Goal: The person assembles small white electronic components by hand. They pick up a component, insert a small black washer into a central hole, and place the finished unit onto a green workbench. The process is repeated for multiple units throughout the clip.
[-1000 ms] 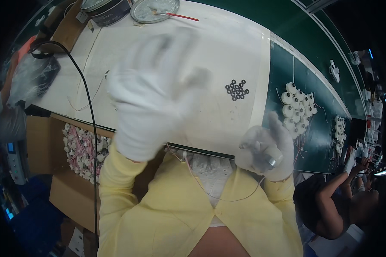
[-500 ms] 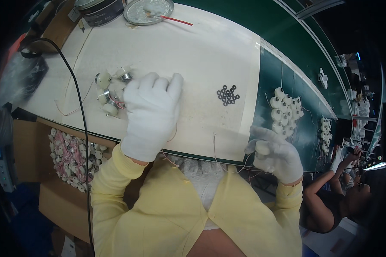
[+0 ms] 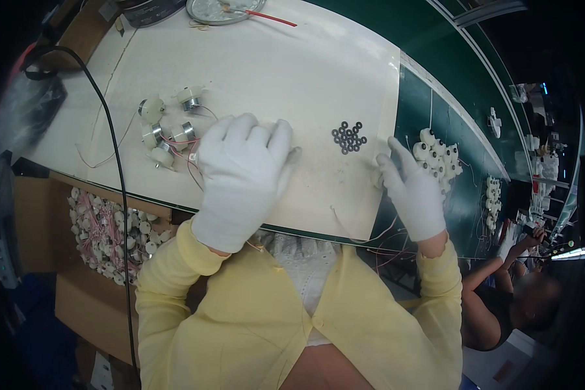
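My left hand (image 3: 244, 172), in a white glove, is closed over the white tabletop with its fingers curled down. Whatever it grips is hidden beneath the glove. Left of it lie several small motors (image 3: 152, 109) with white caps, metal bodies and thin red and white wires. My right hand (image 3: 415, 192), also gloved, is near the table's right side, between a group of small black rings (image 3: 349, 138) and a cluster of white-capped motors (image 3: 435, 155) on green. Its index finger reaches up; a thin wire (image 3: 387, 229) runs up to it. Its palm is hidden.
A cardboard box (image 3: 88, 305) full of wired motors stands at lower left. A black cable (image 3: 117, 149) crosses the left side. At the back are a round metal lid (image 3: 218, 12) and a red-handled brush (image 3: 273, 17). Another person (image 3: 491, 312) sits at far right.
My left hand has moved right, away from the loose motors, uncovering more of them. My right hand has risen from the table's near edge toward the cluster on green, its index finger now extended.
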Action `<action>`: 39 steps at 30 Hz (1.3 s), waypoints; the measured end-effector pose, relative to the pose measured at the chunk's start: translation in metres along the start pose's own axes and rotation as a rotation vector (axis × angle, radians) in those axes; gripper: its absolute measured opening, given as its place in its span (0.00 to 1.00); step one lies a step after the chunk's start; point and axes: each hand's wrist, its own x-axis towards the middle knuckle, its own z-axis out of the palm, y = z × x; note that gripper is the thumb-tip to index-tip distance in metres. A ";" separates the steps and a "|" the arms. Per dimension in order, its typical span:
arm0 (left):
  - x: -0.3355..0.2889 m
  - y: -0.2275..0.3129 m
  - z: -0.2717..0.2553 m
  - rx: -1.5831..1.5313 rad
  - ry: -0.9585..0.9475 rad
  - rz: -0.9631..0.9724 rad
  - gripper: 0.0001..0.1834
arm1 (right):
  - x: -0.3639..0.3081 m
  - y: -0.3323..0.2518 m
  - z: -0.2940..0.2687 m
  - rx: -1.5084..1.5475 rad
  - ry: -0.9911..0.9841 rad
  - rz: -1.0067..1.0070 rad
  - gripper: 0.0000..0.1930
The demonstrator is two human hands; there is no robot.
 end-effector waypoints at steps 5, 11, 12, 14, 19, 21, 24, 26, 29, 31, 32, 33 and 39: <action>-0.003 0.006 0.013 -0.073 0.051 -0.003 0.19 | -0.004 -0.021 -0.009 -0.299 0.051 -0.172 0.27; -0.004 0.005 0.015 -0.085 0.074 -0.012 0.22 | 0.006 -0.009 -0.005 -0.193 0.022 -0.362 0.20; -0.004 0.005 0.015 -0.089 0.072 -0.013 0.23 | 0.007 -0.009 -0.005 -0.036 -0.018 -0.283 0.19; -0.006 0.004 0.016 -0.099 0.066 -0.024 0.24 | 0.010 -0.005 -0.006 0.269 -0.105 -0.116 0.17; -0.009 0.004 0.022 -0.123 0.075 -0.046 0.24 | 0.009 -0.016 -0.016 0.436 -0.198 -0.051 0.18; -0.009 0.004 0.022 -0.127 0.072 -0.048 0.24 | 0.011 -0.016 -0.017 0.444 -0.203 -0.037 0.17; -0.010 0.005 0.022 -0.130 0.061 -0.059 0.24 | 0.017 -0.016 -0.013 0.259 -0.119 -0.140 0.17; -0.009 0.005 0.021 -0.133 0.057 -0.058 0.23 | 0.018 -0.024 -0.013 0.183 -0.076 -0.143 0.16; -0.010 0.004 0.021 -0.129 0.051 -0.059 0.22 | 0.026 -0.029 -0.010 0.170 -0.036 -0.060 0.17; -0.009 0.004 0.021 -0.137 0.046 -0.054 0.22 | 0.029 -0.028 -0.007 0.148 -0.004 -0.016 0.18; -0.008 0.004 0.022 -0.137 0.044 -0.054 0.22 | 0.031 -0.027 -0.006 0.118 0.016 -0.020 0.18; -0.009 0.004 0.022 -0.131 0.044 -0.053 0.22 | 0.032 -0.027 -0.005 0.087 0.036 -0.024 0.19; -0.009 0.003 0.021 -0.118 0.030 -0.055 0.22 | 0.039 -0.037 0.005 0.165 0.065 -0.054 0.17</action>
